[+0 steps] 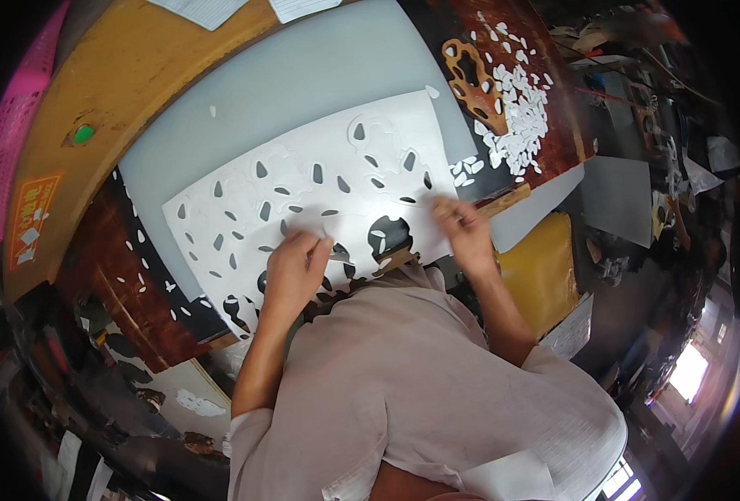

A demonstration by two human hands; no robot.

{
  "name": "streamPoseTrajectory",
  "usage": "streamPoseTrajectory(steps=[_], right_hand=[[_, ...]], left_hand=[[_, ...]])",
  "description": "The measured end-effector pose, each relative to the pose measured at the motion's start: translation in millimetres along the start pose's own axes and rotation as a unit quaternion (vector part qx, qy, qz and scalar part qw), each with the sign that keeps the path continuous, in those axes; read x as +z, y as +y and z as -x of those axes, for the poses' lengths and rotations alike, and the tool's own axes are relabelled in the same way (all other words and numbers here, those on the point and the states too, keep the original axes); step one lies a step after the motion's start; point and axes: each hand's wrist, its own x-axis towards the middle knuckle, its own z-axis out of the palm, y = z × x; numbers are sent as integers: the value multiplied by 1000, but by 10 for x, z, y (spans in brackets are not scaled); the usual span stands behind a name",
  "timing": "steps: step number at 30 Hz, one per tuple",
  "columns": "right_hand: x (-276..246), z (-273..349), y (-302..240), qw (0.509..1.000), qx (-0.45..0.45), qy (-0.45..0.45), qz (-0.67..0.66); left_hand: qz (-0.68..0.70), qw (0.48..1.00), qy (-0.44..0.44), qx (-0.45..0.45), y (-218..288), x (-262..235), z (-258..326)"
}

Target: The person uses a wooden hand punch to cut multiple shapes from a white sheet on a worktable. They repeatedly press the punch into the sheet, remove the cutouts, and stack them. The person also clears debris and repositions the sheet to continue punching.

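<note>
A white sheet [303, 196] with many teardrop-shaped holes and some outlines pressed into it lies in front of me. Larger cutouts run along its near edge. My left hand [299, 265] is over the near middle of the sheet, its fingers drawn together in a pinch. Whatever is between those fingertips is too small to make out. Over the sheet's right edge, my right hand [467, 238] has its fingers curled and somewhat blurred; their contents are hidden. Beyond it, a brown cutting die [472, 82] with several openings rests beside a heap of small white oval pieces [520, 125].
Beneath the sheet is a pale grey board [303, 75] on a dark red-brown table [563, 125]. A yellow machine panel [119, 75] with a green button [83, 134] borders the far left. A yellow cushioned seat [541, 271] stands at right. Loose white bits lie along the left edge.
</note>
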Motion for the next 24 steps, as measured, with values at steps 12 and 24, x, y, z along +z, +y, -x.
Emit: streamPoseTrajectory(steps=[12, 24], right_hand=[[-751, -778, 307, 890, 195, -275, -306], [-756, -888, 257, 844, 150, -381, -348]], left_hand=[[-140, 955, 78, 252, 1000, 1363, -769], [-179, 956, 46, 230, 936, 1416, -846]])
